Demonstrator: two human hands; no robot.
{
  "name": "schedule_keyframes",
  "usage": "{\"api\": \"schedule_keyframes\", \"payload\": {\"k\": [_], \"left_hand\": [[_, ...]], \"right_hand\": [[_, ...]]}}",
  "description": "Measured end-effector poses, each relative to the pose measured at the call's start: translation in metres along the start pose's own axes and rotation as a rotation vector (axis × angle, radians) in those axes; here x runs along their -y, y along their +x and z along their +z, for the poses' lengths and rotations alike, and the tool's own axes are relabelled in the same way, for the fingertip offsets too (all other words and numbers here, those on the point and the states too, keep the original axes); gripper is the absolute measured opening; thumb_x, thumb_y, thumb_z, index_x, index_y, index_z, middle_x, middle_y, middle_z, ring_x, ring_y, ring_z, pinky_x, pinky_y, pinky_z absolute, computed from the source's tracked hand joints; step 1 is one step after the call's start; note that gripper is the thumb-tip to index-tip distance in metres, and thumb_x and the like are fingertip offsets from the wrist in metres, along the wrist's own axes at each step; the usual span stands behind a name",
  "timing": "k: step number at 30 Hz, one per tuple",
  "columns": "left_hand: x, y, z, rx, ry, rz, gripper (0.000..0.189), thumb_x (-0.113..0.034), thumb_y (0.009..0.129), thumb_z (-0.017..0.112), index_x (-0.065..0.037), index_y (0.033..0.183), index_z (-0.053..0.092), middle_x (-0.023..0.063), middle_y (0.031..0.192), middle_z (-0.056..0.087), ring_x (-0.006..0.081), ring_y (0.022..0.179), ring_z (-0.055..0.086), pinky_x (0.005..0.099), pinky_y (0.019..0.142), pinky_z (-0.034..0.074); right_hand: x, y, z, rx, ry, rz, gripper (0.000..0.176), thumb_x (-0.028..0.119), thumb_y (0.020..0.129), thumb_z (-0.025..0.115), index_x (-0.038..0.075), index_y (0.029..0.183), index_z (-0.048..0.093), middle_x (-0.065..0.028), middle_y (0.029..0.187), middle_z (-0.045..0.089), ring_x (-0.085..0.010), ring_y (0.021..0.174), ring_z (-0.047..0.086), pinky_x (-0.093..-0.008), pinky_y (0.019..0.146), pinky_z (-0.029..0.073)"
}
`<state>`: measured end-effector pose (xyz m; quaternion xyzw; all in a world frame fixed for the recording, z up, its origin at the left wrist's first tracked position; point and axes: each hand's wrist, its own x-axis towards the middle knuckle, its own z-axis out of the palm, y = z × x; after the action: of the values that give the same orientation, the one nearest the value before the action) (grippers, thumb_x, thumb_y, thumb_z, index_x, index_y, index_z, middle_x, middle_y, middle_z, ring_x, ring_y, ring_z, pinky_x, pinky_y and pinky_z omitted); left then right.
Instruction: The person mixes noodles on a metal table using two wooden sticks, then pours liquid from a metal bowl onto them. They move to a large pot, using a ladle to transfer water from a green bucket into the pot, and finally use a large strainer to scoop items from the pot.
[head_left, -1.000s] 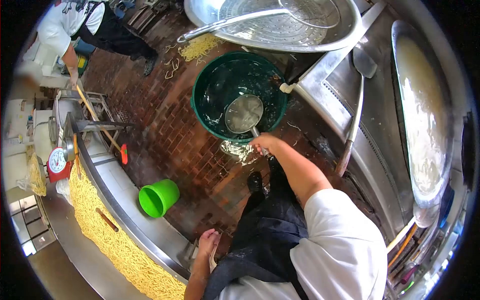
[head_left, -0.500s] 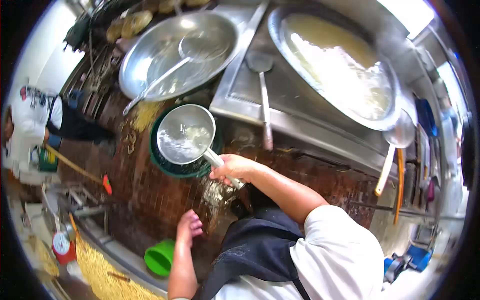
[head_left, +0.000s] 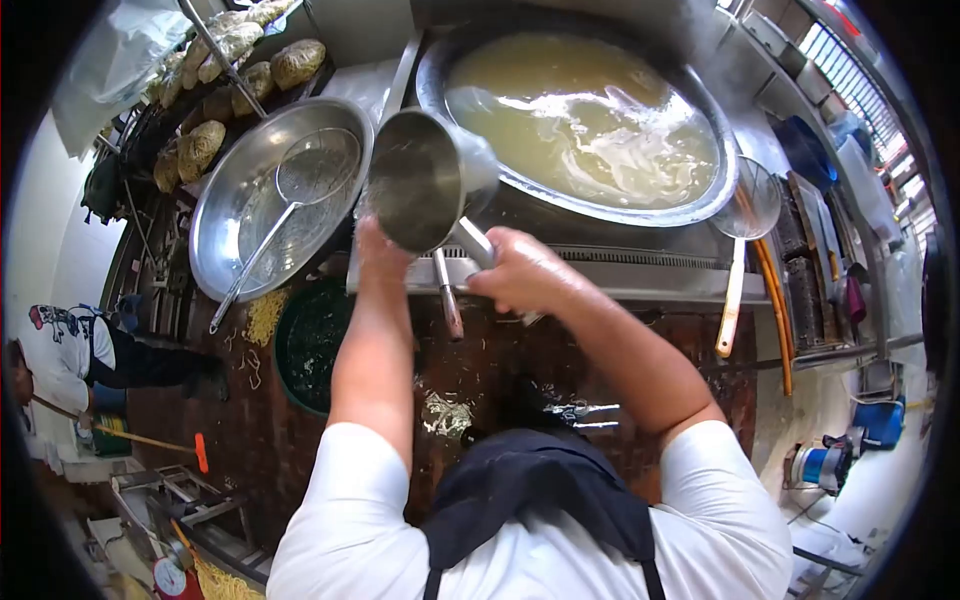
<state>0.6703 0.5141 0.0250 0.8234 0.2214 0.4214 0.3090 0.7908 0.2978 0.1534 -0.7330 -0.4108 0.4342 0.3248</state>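
A large metal scoop (head_left: 415,180) is held up between the two basins, its open mouth tilted towards me. My right hand (head_left: 520,270) is wrapped round its handle. At the scoop's lower left rim is my left hand (head_left: 380,240), blurred, with its fingers partly hidden. Cloudy liquid with pale foam fills the big round pan (head_left: 700,205) behind the scoop. To the left, a wire skimmer (head_left: 318,165) lies in the steel basin (head_left: 215,225). A spatula's handle (head_left: 447,295) sticks out below the scoop.
On the floor stands a dark green tub (head_left: 300,345). A second strainer (head_left: 750,200) hangs at the pan's right. Another person (head_left: 90,350) stands far left, holding a long stick (head_left: 140,437). Wet patches (head_left: 445,412) mark the brick floor. Filled bags (head_left: 298,63) sit upper left.
The scoop has risen from over the green tub to beside the pan, its mouth now turned towards me. My left hand has come up to its rim. The view has shifted.
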Motion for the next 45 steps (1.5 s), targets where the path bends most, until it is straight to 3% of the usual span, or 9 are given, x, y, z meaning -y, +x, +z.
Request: {"api": "schedule_keyframes", "payload": {"k": [1,5,7,10,14,22,24,31,45], "left_hand": [[-0.009,0.007,0.028,-0.084,-0.840,-0.212,0.046,-0.019,0.084,0.071,-0.009,0.128,0.060,0.0127,0.130,0.062,0.0285,0.122,0.057,0.0365,0.100,0.046],[0.056,0.028,0.100,0.119,-0.189,0.048,0.047,-0.026,0.095,0.054,-0.007,0.138,0.050,0.0101,0.133,0.058,0.0224,0.124,0.055,0.0336,0.099,0.048],[0.073,0.033,0.117,-0.049,-1.405,-0.920,0.036,-0.018,0.087,0.067,-0.005,0.120,0.061,0.0143,0.116,0.065,0.0275,0.105,0.063,0.0379,0.088,0.053],[0.047,0.017,0.101,0.280,-1.132,-1.187,0.039,-0.024,0.086,0.069,-0.003,0.118,0.062,0.0139,0.113,0.066,0.0265,0.108,0.062,0.0359,0.091,0.052],[-0.053,0.002,0.096,0.505,-1.515,-0.671,0.067,-0.042,0.089,0.065,-0.006,0.142,0.044,0.0182,0.138,0.053,0.0314,0.125,0.054,0.0443,0.101,0.047],[-0.035,-0.015,0.096,0.091,-1.060,-1.143,0.028,-0.008,0.082,0.063,-0.003,0.109,0.062,0.0100,0.099,0.066,0.0216,0.095,0.065,0.0351,0.086,0.053],[-0.015,-0.025,0.100,-0.042,-1.069,-1.044,0.034,-0.008,0.082,0.063,-0.003,0.115,0.061,0.0081,0.100,0.065,0.0190,0.094,0.064,0.0322,0.085,0.051],[-0.011,-0.025,0.084,-0.287,-0.789,-0.771,0.033,-0.002,0.080,0.064,-0.001,0.113,0.062,0.0036,0.101,0.064,0.0143,0.092,0.060,0.0283,0.085,0.048],[0.014,-0.011,0.062,-0.291,-1.066,-0.929,0.043,-0.005,0.081,0.065,0.001,0.123,0.060,0.0107,0.131,0.057,0.0157,0.103,0.058,0.0325,0.093,0.048]], "right_hand": [[-0.007,0.005,-0.017,-0.025,-0.047,0.008,0.040,0.020,0.078,0.073,-0.001,0.109,0.056,-0.0080,0.073,0.064,-0.0130,0.054,0.061,-0.0297,0.049,0.048],[-0.034,0.016,-0.073,-0.036,0.036,0.028,0.041,0.023,0.076,0.071,-0.003,0.105,0.058,-0.0090,0.068,0.061,-0.0153,0.057,0.062,-0.0327,0.053,0.049],[-0.047,0.024,-0.089,-0.014,0.134,0.038,0.040,0.020,0.076,0.073,-0.003,0.105,0.057,-0.0081,0.073,0.063,-0.0130,0.055,0.059,-0.0304,0.051,0.047],[-0.060,0.037,-0.094,0.103,0.410,0.021,0.036,0.014,0.080,0.074,0.000,0.108,0.056,-0.0021,0.079,0.059,-0.0088,0.053,0.055,-0.0248,0.049,0.045],[-0.084,0.071,-0.070,0.238,0.586,-0.128,0.033,0.012,0.077,0.071,0.000,0.103,0.057,-0.0036,0.077,0.061,-0.0113,0.056,0.058,-0.0256,0.052,0.048],[-0.137,0.163,-0.016,0.189,0.037,-0.613,0.054,0.040,0.085,0.065,-0.001,0.119,0.058,-0.0124,0.123,0.065,-0.0263,0.107,0.063,-0.0406,0.100,0.046],[-0.129,0.185,-0.011,0.776,1.426,0.069,0.046,0.037,0.095,0.049,-0.001,0.120,0.057,-0.0139,0.118,0.066,-0.0241,0.104,0.062,-0.0409,0.101,0.044],[-0.103,0.267,0.069,0.121,1.474,0.487,0.039,0.035,0.102,0.041,0.005,0.091,0.062,-0.0114,0.087,0.068,-0.0222,0.078,0.065,-0.0391,0.077,0.055],[-0.089,0.214,0.034,0.295,0.721,0.228,0.026,0.033,0.094,0.057,0.008,0.094,0.064,-0.0041,0.080,0.066,-0.0163,0.059,0.061,-0.0292,0.053,0.048]]}}
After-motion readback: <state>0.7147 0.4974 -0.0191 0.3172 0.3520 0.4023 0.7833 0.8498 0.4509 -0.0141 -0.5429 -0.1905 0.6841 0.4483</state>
